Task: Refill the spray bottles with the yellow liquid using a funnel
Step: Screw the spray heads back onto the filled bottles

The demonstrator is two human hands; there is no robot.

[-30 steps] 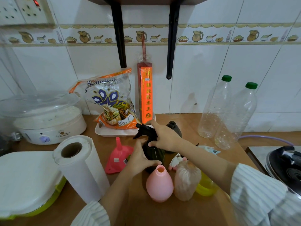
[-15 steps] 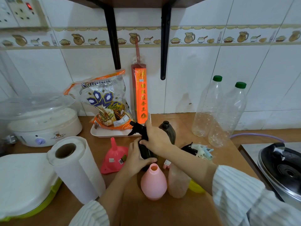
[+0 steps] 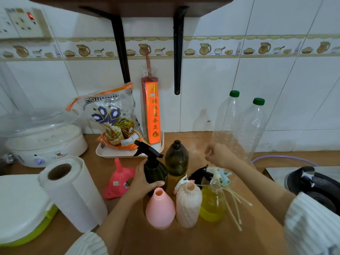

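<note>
Right hand (image 3: 219,155) has left the dark spray bottle (image 3: 155,170).

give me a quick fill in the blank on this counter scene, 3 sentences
1. The left hand grips the dark bottle whose black ____ head is on.
2. The pink funnel lies beside the ____ roll.
3. The two tall clear bottles have ____ caps.

Missing words: spray; paper towel; green

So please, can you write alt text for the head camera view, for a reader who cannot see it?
The left hand grips a dark spray bottle with its trigger top on; the right hand hovers, loosely curled and holding nothing. Four uncapped bottles stand nearby, and a pink funnel lies on the wooden counter.
</note>
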